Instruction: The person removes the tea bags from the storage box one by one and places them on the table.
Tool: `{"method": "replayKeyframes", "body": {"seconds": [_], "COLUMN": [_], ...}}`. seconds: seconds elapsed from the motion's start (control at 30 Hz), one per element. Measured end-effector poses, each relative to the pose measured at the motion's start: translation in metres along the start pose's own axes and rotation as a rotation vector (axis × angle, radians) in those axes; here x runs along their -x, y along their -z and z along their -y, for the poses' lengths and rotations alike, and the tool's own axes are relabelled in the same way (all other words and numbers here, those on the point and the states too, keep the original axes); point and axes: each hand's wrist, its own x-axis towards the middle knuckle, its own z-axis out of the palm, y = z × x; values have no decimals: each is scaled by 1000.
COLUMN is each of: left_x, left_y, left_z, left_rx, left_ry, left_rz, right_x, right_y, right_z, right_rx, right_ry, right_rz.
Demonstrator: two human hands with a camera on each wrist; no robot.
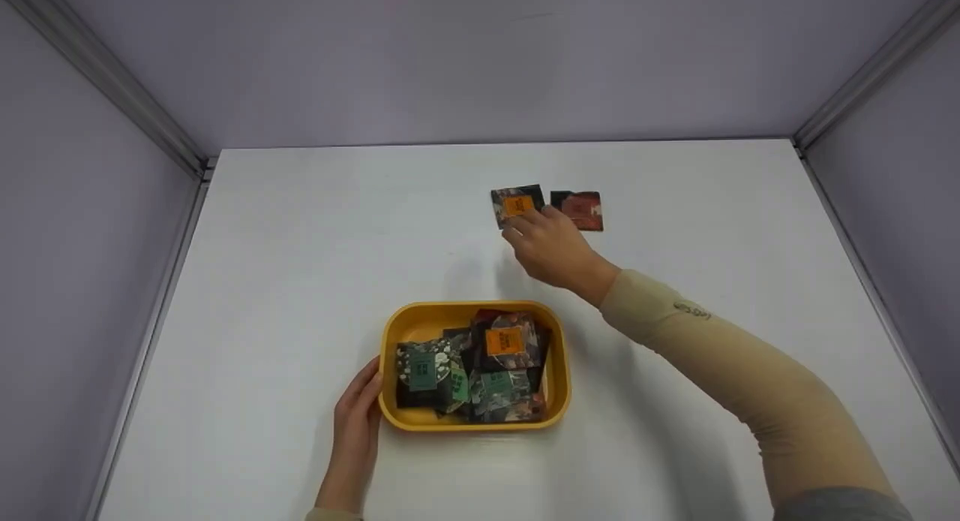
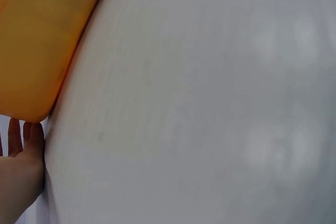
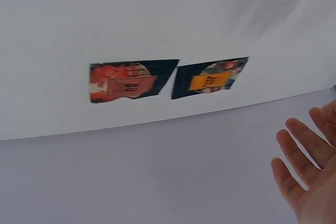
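Observation:
A yellow plastic bin [image 1: 476, 427] stands near the front middle of the white table. Inside it lies a loose pile of flat square printed packets [image 1: 424, 371]; one with an orange label [image 1: 506, 341] is on top. My left hand [image 1: 358, 412] rests its straight fingers against the bin's left side. Farther back, two packets lie side by side: an orange-labelled packet [image 3: 210, 81] and a red packet [image 3: 128, 83]. Above and just in front of them is my right hand [image 1: 551, 247]. In the right wrist view its fingers [image 3: 299, 156] are loosely extended and hold nothing.
The white table [image 1: 300, 266] ends at a grey-lilac back wall [image 1: 487, 63]. Similar side walls with metal corner rails rise at left and right. A beige sleeve [image 1: 720, 356] covers the right forearm, which reaches over the table right of the bin.

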Motion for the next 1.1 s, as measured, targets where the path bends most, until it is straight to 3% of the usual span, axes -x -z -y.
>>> {"method": "replayKeyframes", "body": {"seconds": [0.27,0.43,0.6,0.87,1.1], "left_x": [-1,-2,-3,-4,-1], "left_y": [-1,-3,-4,-1,-4], "left_z": [0,-1,-1,-3,0], "left_rx": [5,6,1,3,14], "left_ry": [7,10,32,31,-36], "left_rz": [1,4,8,26,15], "right_x": [-3,-2,3,3,-1], "right_y": [26,28,26,29,26], "right_z": [42,66,91,132,156], "right_rx": [20,13,0,-117,-8], "right_ry": [175,285,353,449,529], "right_rz": [35,-20,-7,156,217]}}
